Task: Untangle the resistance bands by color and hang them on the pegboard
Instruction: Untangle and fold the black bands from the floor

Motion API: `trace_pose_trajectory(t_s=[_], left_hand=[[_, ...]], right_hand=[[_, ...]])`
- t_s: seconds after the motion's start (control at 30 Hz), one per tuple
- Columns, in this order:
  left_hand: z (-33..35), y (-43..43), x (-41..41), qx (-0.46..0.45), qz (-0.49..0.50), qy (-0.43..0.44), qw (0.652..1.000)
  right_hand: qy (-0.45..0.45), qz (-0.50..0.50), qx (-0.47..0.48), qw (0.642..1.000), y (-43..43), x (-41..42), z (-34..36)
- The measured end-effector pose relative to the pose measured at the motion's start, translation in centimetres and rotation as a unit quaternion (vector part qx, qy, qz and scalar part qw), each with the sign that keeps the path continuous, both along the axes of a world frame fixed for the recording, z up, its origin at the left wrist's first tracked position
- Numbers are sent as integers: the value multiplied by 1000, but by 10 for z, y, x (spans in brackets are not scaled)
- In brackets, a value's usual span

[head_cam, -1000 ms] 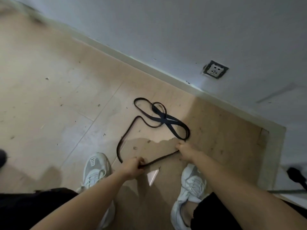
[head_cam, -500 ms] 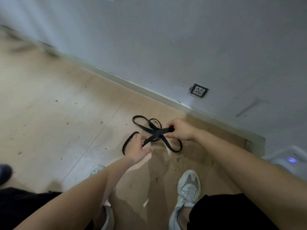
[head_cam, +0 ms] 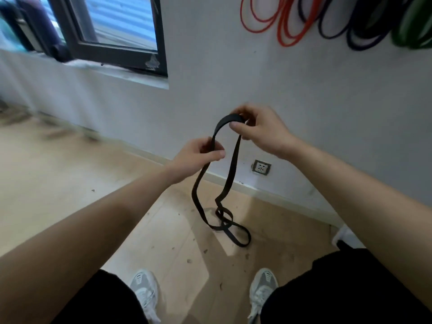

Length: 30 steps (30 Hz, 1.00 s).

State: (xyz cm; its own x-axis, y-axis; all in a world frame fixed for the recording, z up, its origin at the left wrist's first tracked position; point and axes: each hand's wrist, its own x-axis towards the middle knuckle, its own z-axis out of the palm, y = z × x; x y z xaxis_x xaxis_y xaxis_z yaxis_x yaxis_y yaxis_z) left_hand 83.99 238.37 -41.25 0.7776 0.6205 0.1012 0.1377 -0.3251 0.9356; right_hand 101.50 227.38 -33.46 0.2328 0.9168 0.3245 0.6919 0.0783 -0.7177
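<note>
Head view: the black band (head_cam: 228, 118) is held up in the middle of the frame, in front of the pale wall (head_cam: 304, 101); the right hand (head_cam: 261, 130) pinches the top bend of its loop, the thumb (head_cam: 236, 126) lying on the near face of the strap and the other fingers curled behind it; the left hand (head_cam: 198, 155), lower and to the left, grips the left strand, which runs between its thumb (head_cam: 215, 155) and its curled fingers and comes out below the palm; the right strand hangs free from the right hand's fingers, just right of the left hand and not touching it; both strands drop toward the wooden floor (head_cam: 70, 183), where the lower end is twisted into a few small crossed loops, with one longer loop lying flat on the boards toward the lower right of centre; at the upper right edge of the frame, red bands (head_cam: 284, 31), purple bands (head_cam: 360, 40) and green bands (head_cam: 411, 36) hang against the wall, their tops cut off by the frame; a dark-framed window (head_cam: 117, 31) fills the upper left; a wall socket (head_cam: 261, 167) sits low on the wall, just right of the hanging strands; two pale shoes (head_cam: 145, 291) show at the bottom edge.
</note>
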Motion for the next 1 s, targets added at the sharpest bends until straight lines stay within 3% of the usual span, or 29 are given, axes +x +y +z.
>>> trace_pose_trajectory(t_s=[0.2,0.37,0.57,0.67,0.9,1.0], left_hand=[[85,-24,-7,36,-28,-116,992],[119,-27,1,34,-32,-128,991],[100,-26,18,-21,18,-133,991],[79,-18,21,-84,27,-170,982],[90,25,16,-229,20,-345,910],[83,47,8,-231,108,-351,901]], right_hand=[[73,-31,86,993,-19,-6,46],[118,-42,101,987,-20,-1,39],[272,34,-94,957,-11,2,-43],[283,122,-198,930,-1,-7,-73],[232,102,-206,945,34,-26,-109],[233,51,-187,953,44,-8,-109]])
